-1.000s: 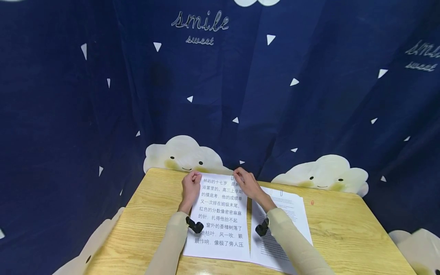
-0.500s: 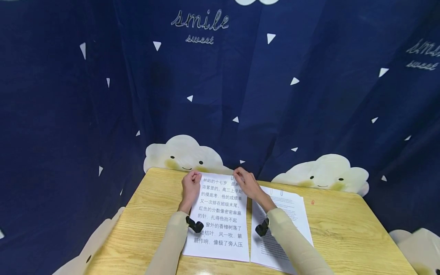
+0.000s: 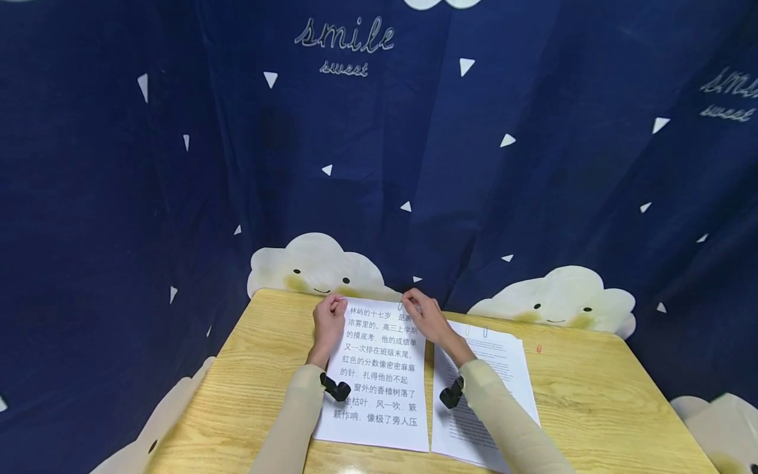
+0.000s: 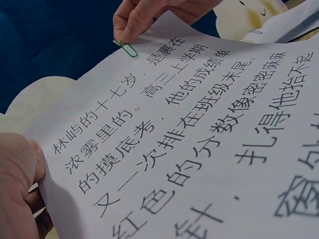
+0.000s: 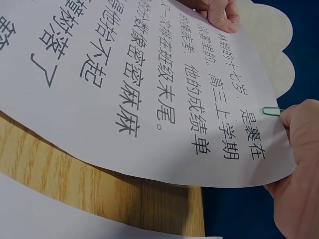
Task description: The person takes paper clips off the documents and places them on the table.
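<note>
A sheaf of white paper (image 3: 379, 368) printed with large Chinese characters lies before me, its far end raised toward my hands. My left hand (image 3: 329, 321) grips its upper left corner, thumb on the printed face and fingers behind, as the left wrist view shows. At the top edge, right of the middle, a green paper clip (image 4: 129, 50) straddles the paper. My right hand (image 3: 428, 319) pinches the outer end of that clip between thumb and fingertip. Other fingers of this hand lie behind the upper right corner (image 5: 279, 167).
To the right, partly under my right forearm, lies a second stack of printed sheets (image 3: 521, 375) with two paper clips (image 3: 485, 332) near its top. A red paper clip (image 3: 539, 349) sits on the wooden table (image 3: 598, 401) beyond it. A dark blue curtain (image 3: 355, 131) hangs behind the table.
</note>
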{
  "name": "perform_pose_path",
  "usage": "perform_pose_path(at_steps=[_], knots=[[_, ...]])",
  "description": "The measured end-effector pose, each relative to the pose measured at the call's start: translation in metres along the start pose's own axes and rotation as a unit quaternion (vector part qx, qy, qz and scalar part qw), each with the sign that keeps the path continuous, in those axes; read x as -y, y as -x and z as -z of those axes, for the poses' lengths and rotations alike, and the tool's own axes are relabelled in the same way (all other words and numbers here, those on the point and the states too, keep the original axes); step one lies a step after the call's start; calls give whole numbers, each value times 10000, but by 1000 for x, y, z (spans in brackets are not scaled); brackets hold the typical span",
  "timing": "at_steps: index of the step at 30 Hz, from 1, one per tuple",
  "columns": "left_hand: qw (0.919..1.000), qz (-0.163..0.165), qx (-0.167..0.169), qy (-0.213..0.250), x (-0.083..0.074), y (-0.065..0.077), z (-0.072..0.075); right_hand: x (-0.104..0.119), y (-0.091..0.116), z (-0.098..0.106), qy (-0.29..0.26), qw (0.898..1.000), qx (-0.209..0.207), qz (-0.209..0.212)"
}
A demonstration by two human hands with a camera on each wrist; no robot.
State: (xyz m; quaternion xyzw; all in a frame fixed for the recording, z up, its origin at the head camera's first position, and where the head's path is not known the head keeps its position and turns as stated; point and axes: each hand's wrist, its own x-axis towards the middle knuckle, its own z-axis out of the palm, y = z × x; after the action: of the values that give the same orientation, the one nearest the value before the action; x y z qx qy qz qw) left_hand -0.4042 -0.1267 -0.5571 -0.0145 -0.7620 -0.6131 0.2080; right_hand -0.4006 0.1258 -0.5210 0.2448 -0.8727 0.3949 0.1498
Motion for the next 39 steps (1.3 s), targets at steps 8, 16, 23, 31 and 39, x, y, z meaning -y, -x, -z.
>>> perform_pose_path(at_steps=[8,16,23,31,39], knots=[[10000,57,41,-30,-1,1,1,1,0,0,-104,9999,0,-55],[9999,73,16,-75,1,0,-1,1,1,-1,-143,9998,-19,-137],[10000,-42,-40,51,0,1,-1,-1,1,-2,-100,9999,-109,-48],[10000,-23,-28,34,-1,-1,-1,0,0,-2,-190,9997,-179,-40],[10000,3,-26,-9,-1,0,-1,2,2,-2,-148,9996,-216,-69]])
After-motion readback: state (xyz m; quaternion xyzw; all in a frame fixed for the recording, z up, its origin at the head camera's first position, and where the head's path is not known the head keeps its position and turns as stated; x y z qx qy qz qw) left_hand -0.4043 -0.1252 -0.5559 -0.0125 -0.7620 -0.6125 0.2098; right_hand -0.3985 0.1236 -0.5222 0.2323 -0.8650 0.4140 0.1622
